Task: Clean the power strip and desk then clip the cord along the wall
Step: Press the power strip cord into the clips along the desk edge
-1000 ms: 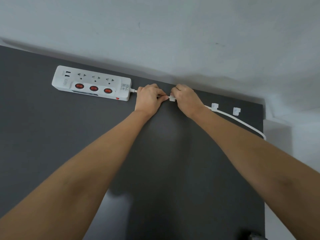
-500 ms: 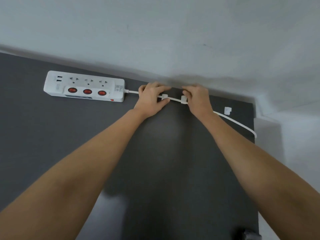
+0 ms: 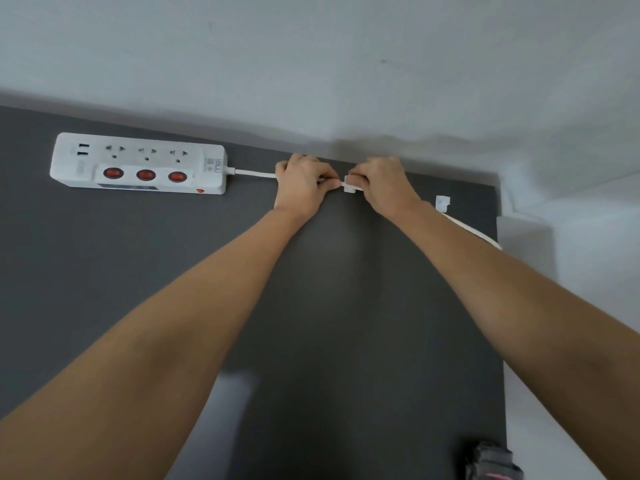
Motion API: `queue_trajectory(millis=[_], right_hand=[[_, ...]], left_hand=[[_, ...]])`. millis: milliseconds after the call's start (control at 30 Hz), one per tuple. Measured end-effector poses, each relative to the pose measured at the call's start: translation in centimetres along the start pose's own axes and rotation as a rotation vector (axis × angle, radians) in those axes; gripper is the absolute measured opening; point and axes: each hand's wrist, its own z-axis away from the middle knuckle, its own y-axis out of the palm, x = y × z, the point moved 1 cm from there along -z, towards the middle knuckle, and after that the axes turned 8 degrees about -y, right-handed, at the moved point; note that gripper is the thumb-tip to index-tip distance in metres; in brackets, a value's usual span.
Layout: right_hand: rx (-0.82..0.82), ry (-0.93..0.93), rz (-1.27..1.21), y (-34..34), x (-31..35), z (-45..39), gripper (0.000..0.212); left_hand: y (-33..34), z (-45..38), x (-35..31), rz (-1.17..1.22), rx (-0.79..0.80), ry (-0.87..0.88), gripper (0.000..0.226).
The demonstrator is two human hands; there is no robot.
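Observation:
A white power strip [image 3: 138, 163] with three red switches lies on the dark desk [image 3: 138, 271] near the wall at the far left. Its white cord [image 3: 254, 173] runs right along the desk's back edge. My left hand [image 3: 303, 183] pinches the cord just left of a small white clip [image 3: 349, 188]. My right hand [image 3: 382, 187] grips that clip and the cord passing through it. Another white clip [image 3: 442, 202] sits farther right, beside the cord [image 3: 474, 230] where it curves off the desk's right edge.
The pale wall [image 3: 311, 64] rises directly behind the desk. A white surface [image 3: 571, 254] adjoins the desk on the right. A grey cloth-like object with a pink mark [image 3: 493, 462] lies at the desk's near right corner.
Both hands have drawn closer together around one clip, where half a second ago they were apart with two clips showing between them. The view has shifted slightly.

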Motion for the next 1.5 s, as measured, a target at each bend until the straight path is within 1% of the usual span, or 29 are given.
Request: queue_trajectory(millis=[300, 467, 533, 600, 700, 733, 767, 800, 833, 867, 900, 967, 1033, 1167, 1267, 1333, 1500], right_hand=[[0.046, 0.000, 0.069, -0.3, 0.1, -0.2, 0.026], [0.110, 0.020, 0.138, -0.9, 0.6, -0.2, 0.028], [0.126, 0.021, 0.158, -0.9, 0.7, -0.2, 0.027], [0.152, 0.008, 0.135, -1.0, 0.7, -0.2, 0.025], [0.175, -0.015, 0.009, -1.5, 0.3, 0.6, 0.025], [0.149, 0.007, -0.008, -1.7, -0.1, 1.0, 0.024], [0.078, 0.065, -0.008, -1.7, -0.8, 1.7, 0.023], [-0.031, 0.157, -0.009, -1.8, -1.6, 2.5, 0.022], [-0.147, 0.263, -0.012, -1.8, -2.5, 3.5, 0.022], [-0.230, 0.357, -0.013, -1.9, -3.4, 4.7, 0.024], [-0.265, 0.424, -0.021, -1.9, -4.1, 5.9, 0.025], [-0.242, 0.464, -0.063, -1.8, -4.9, 7.7, 0.026], [-0.212, 0.413, -0.108, -1.8, -4.9, 8.2, 0.027], [-0.149, 0.272, -0.155, -2.3, -4.9, 7.2, 0.027], [-0.069, 0.168, -0.155, -2.8, -5.3, 7.1, 0.026], [-0.046, 0.101, -0.128, -2.8, -5.5, 7.0, 0.022], [-0.004, 0.064, -0.023, -2.1, -5.7, 6.2, 0.023]], left_hand=[[0.4, 0.0, -0.6, -0.034, -0.046, -0.005, 0.014], [0.4, 0.2, -1.5, -0.091, -0.067, -0.022, 0.014], [0.4, 0.1, -1.9, -0.079, -0.056, -0.042, 0.014], [0.1, -0.1, -1.8, -0.055, -0.014, -0.050, 0.013], [-0.2, -0.2, -1.1, 0.022, 0.036, -0.022, 0.014], [-0.3, -0.1, -1.0, 0.047, 0.040, -0.007, 0.020], [-0.2, 0.1, -1.1, 0.065, 0.042, 0.015, 0.028], [0.0, 0.4, -1.4, 0.071, 0.039, 0.055, 0.035], [0.3, 0.6, -2.0, 0.058, 0.033, 0.108, 0.037], [0.7, 0.8, -2.7, 0.022, 0.039, 0.165, 0.038], [1.2, 1.0, -3.6, -0.029, 0.065, 0.218, 0.037], [2.4, 1.2, -5.3, -0.108, 0.150, 0.278, 0.035], [3.5, 1.2, -6.4, -0.110, 0.203, 0.258, 0.030], [4.5, 1.0, -6.8, -0.044, 0.168, 0.164, 0.024], [4.3, 0.8, -7.0, 0.024, 0.169, 0.151, 0.020], [4.2, 0.7, -6.9, 0.084, 0.177, 0.135, 0.018], [4.3, 0.6, -6.9, 0.146, 0.183, 0.083, 0.014]])
